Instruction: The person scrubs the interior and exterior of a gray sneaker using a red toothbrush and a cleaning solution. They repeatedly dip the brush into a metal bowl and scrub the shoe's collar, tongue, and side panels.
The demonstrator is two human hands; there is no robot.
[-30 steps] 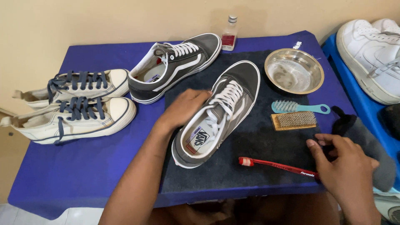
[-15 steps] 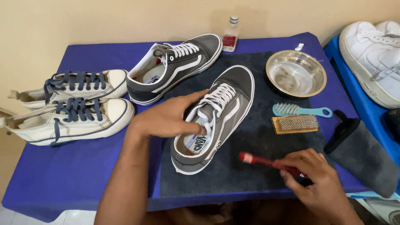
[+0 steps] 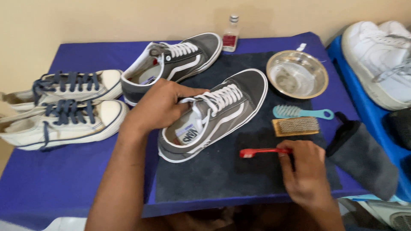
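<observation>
Left hand is wrapped over the collar and tongue of the grey canvas sneaker, its grip closed on the shoe, which lies in the middle of the dark towel mat with its toe pointing far right. Right hand has its grip pinched on the handle of the red toothbrush, bristle end pointing left, just near the shoe's side. That sneaker looks light, soft in the upper and stiff at the white rubber sole; the heel collar or the sole edge seems the firmest place to hold. The brush is thin, rigid plastic. On the blue counter: a shiny steel bowl, a teal brush, a wooden wire brush, and 2 cream high-tops on the left.
</observation>
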